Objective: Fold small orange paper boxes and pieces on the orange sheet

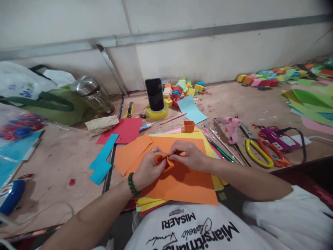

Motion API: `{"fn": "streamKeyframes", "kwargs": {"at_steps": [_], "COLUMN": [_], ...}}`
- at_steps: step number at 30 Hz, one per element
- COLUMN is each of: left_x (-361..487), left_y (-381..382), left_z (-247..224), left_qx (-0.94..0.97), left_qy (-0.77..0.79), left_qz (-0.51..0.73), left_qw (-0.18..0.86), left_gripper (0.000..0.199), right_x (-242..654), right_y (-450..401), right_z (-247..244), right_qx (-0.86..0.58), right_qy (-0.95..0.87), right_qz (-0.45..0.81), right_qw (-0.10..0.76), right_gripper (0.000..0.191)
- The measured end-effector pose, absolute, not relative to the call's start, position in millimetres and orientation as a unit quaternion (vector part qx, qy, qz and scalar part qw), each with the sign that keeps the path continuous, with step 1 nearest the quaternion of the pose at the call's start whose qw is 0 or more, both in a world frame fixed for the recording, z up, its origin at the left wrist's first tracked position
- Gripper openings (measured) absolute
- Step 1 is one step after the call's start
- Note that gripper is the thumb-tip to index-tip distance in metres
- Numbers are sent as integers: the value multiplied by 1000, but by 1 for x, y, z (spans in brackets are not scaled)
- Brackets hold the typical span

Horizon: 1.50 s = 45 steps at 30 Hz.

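A small piece of folded orange paper (168,165) is held between my two hands, over a stack of coloured sheets. My left hand (151,166) wears a ring and has its fingers closed around the paper's left side. Thumb and fingertips of my right hand (187,155) pinch its upper right edge. Part of the folded piece is hidden behind my fingers. Beneath lies a large orange sheet (192,187) on top of yellow and other papers. A second folded orange piece (189,126) stands at the back edge of the stack.
Behind the stack, a phone (154,93) leans upright on a yellow tape roll (157,113). Small paper boxes (179,91) are heaped beside it. To the right lie a pink glue gun (232,128), yellow-handled scissors (257,152) and a purple power strip (279,138). Blue paper strips (104,159) lie left.
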State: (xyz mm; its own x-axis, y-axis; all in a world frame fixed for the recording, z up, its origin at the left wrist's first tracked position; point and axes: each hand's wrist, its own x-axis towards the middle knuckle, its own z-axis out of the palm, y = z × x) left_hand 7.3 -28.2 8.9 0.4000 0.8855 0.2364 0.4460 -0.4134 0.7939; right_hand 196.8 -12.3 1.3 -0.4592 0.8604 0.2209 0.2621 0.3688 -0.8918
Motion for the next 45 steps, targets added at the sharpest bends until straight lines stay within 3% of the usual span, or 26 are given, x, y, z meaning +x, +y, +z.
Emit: {"fn": "streamKeyframes", "kwargs": {"at_steps": [16, 24, 29, 38, 45], "left_x": [6, 4, 9, 10, 10], "left_y": [-29, -29, -30, -30, -32], "left_z": [17, 6, 3, 5, 2], "left_qx": [768, 804, 819, 817, 826], "left_qy": [461, 440, 437, 437, 443], "left_qz": [345, 323, 302, 318, 296], "left_qw": [280, 235, 215, 203, 183], "left_gripper": [26, 31, 33, 33, 16], "right_x": [204, 196, 191, 192, 194], "right_y": [-9, -24, -29, -32, -30], "right_z": [12, 23, 21, 16, 12], "right_qx": [-311, -391, -433, -435, -425], "right_qy": [-808, -789, -789, -821, -848], "right_qz": [390, 383, 359, 248, 187], "right_qw": [312, 279, 248, 276, 254], "right_gripper": [18, 24, 11, 13, 7]}}
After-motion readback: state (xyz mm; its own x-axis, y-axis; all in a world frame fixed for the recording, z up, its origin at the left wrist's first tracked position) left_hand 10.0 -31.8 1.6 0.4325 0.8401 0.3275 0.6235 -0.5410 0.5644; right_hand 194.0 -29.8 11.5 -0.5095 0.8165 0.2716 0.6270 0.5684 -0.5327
